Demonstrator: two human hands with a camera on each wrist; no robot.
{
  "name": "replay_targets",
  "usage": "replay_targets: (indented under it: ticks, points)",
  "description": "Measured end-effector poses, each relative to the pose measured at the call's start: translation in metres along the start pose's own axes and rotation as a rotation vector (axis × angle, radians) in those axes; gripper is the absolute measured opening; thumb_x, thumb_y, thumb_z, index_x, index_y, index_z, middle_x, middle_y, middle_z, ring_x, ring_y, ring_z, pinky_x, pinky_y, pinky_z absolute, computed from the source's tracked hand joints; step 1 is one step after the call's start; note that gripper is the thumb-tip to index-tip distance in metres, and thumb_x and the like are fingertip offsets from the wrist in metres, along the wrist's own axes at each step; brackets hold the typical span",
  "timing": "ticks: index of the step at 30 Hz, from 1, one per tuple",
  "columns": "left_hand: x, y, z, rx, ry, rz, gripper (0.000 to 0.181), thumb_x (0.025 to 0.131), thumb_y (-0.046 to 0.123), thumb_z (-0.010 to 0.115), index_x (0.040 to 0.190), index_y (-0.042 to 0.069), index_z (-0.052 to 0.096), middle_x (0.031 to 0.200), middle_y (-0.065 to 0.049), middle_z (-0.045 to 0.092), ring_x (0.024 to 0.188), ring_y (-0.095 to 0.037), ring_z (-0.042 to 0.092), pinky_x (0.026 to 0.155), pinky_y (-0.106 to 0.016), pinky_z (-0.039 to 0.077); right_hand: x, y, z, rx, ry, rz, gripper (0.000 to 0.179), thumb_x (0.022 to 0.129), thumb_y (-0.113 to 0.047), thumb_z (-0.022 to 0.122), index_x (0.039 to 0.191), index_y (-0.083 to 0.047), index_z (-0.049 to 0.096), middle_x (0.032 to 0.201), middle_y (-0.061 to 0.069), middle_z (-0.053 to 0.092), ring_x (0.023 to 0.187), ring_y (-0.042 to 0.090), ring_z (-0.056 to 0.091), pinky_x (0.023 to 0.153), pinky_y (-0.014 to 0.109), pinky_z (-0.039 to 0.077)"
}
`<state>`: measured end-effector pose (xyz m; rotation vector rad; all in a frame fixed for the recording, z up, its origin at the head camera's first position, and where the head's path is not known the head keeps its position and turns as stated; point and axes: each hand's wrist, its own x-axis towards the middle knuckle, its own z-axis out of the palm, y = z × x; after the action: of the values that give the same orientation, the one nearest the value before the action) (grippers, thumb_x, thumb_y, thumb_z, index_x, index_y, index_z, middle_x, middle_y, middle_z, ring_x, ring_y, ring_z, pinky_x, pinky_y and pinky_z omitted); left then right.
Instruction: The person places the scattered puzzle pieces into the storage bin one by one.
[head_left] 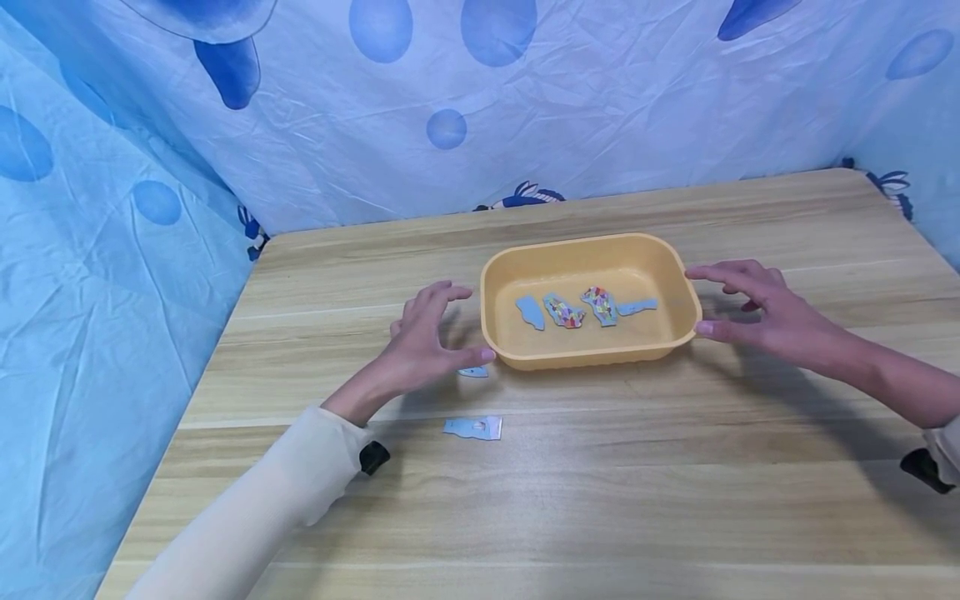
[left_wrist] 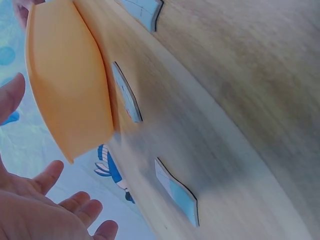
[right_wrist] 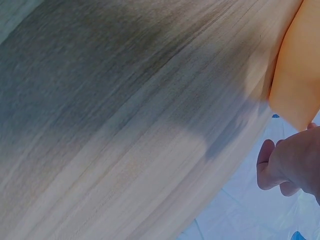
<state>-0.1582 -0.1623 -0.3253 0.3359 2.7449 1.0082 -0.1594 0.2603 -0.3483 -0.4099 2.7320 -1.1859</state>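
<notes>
From your head camera, the yellow tray [head_left: 678, 275] sits on the wooden table [head_left: 675, 500], a little beyond the middle. Inside it lie four puzzle pieces [head_left: 573, 311] in a row, two plain blue at the ends and two multicoloured between them. Your left hand [head_left: 427, 333] hovers just beside the tray's left end with fingers spread and relaxed, the thumb tip at or almost at the tray's near left corner; it grips nothing. Your right hand [head_left: 765, 312] is at the right end, fingers straight and loose, the thumb tip against or right at the rim; whether it truly touches is hard to tell. A small blue piece [head_left: 473, 372] lies on the table under your left thumb, and a larger blue piece [head_left: 473, 427] lies nearer to you, apart from the tray.

From your left wrist, the tray's outer wall [left_wrist: 70, 95] fills the upper left, with your left hand's fingers [left_wrist: 75, 202] open beside it and clear of it. Two blue pieces [left_wrist: 127, 95] [left_wrist: 177, 192] lie flat on the wood, the first just beside the tray.

From your right wrist, the picture is blurred. A corner of the tray [right_wrist: 297, 85] shows at the upper right, and your fingers [right_wrist: 287, 162] are near it, loosely curled, holding nothing.
</notes>
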Motion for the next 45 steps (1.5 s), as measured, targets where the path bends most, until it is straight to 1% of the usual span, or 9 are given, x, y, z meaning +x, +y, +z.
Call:
replay_targets:
  ticks: [6, 14, 18, 22, 25, 32, 37, 42, 45]
  points:
    - [-0.002, -0.004, -0.002, 0.008, -0.006, -0.023, 0.080, 0.075, 0.045, 0.080, 0.141, 0.023, 0.040, 0.158, -0.004, 0.015, 0.142, -0.027, 0.012, 0.106, -0.062, 0.008, -0.001, -0.001, -0.001, 0.007, -0.007, 0.005, 0.067, 0.087, -0.022, 0.072, 0.146, -0.028, 0.041, 0.144, 0.007, 0.030, 0.116, 0.024, 0.026, 0.082, 0.041, 0.029]
    - [-0.004, -0.010, -0.006, 0.032, -0.012, -0.031, 0.065, 0.079, 0.036, 0.079, 0.133, 0.014, 0.051, 0.158, -0.006, 0.014, 0.143, -0.030, 0.011, 0.105, -0.059, 0.008, 0.000, 0.000, 0.001, 0.009, 0.009, -0.011, 0.066, 0.087, -0.020, 0.072, 0.145, -0.029, 0.042, 0.140, 0.002, 0.033, 0.113, 0.019, 0.027, 0.082, 0.037, 0.030]
    - [-0.004, -0.014, -0.007, 0.065, -0.028, -0.049, 0.060, 0.079, 0.035, 0.079, 0.129, 0.014, 0.055, 0.158, -0.008, 0.014, 0.143, -0.031, 0.011, 0.105, -0.058, 0.009, -0.001, -0.001, 0.002, 0.008, 0.008, -0.009, 0.066, 0.087, -0.021, 0.072, 0.145, -0.029, 0.042, 0.140, 0.002, 0.033, 0.113, 0.019, 0.027, 0.082, 0.037, 0.030]
    - [-0.005, -0.019, -0.006, 0.098, -0.036, -0.054, 0.058, 0.078, 0.036, 0.080, 0.126, 0.014, 0.057, 0.158, -0.011, 0.015, 0.142, -0.033, 0.012, 0.105, -0.059, 0.009, -0.001, -0.001, 0.002, 0.012, 0.006, -0.007, 0.066, 0.087, -0.021, 0.072, 0.145, -0.029, 0.042, 0.141, 0.001, 0.033, 0.114, 0.019, 0.027, 0.082, 0.038, 0.030]
    - [-0.006, -0.022, -0.005, 0.117, -0.044, -0.060, 0.056, 0.076, 0.036, 0.081, 0.124, 0.016, 0.059, 0.158, -0.011, 0.015, 0.142, -0.034, 0.012, 0.105, -0.058, 0.009, -0.002, -0.001, 0.002, 0.015, 0.007, -0.010, 0.066, 0.087, -0.020, 0.072, 0.145, -0.029, 0.042, 0.141, 0.001, 0.033, 0.114, 0.018, 0.027, 0.082, 0.038, 0.030]
    - [-0.009, -0.031, -0.003, 0.149, -0.069, -0.046, 0.056, 0.073, 0.034, 0.084, 0.122, 0.019, 0.060, 0.158, -0.012, 0.014, 0.141, -0.035, 0.011, 0.103, -0.058, 0.011, -0.002, 0.000, 0.001, 0.010, -0.008, 0.006, 0.067, 0.088, -0.022, 0.071, 0.146, -0.030, 0.040, 0.143, 0.003, 0.031, 0.114, 0.018, 0.026, 0.083, 0.040, 0.029]
    - [-0.010, -0.034, -0.004, 0.156, -0.068, -0.025, 0.054, 0.073, 0.033, 0.084, 0.120, 0.020, 0.061, 0.158, -0.013, 0.014, 0.141, -0.036, 0.010, 0.101, -0.059, 0.011, -0.002, -0.001, 0.000, 0.014, -0.011, 0.015, 0.067, 0.088, -0.023, 0.071, 0.146, -0.030, 0.039, 0.143, 0.003, 0.031, 0.116, 0.021, 0.026, 0.083, 0.040, 0.029]
    - [-0.011, -0.036, -0.005, 0.177, -0.060, -0.027, 0.054, 0.072, 0.032, 0.085, 0.119, 0.020, 0.061, 0.157, -0.014, 0.014, 0.141, -0.037, 0.010, 0.102, -0.059, 0.010, -0.002, -0.003, 0.000, 0.015, -0.013, 0.020, 0.067, 0.088, -0.023, 0.071, 0.146, -0.029, 0.039, 0.143, 0.004, 0.031, 0.117, 0.024, 0.027, 0.083, 0.041, 0.029]
    - [-0.011, -0.038, -0.006, 0.186, -0.052, -0.036, 0.054, 0.072, 0.032, 0.085, 0.119, 0.019, 0.061, 0.157, -0.015, 0.014, 0.141, -0.038, 0.010, 0.102, -0.059, 0.010, -0.002, -0.004, 0.000, 0.013, -0.013, 0.022, 0.066, 0.088, -0.024, 0.071, 0.146, -0.029, 0.039, 0.142, 0.004, 0.031, 0.116, 0.023, 0.026, 0.083, 0.041, 0.029]
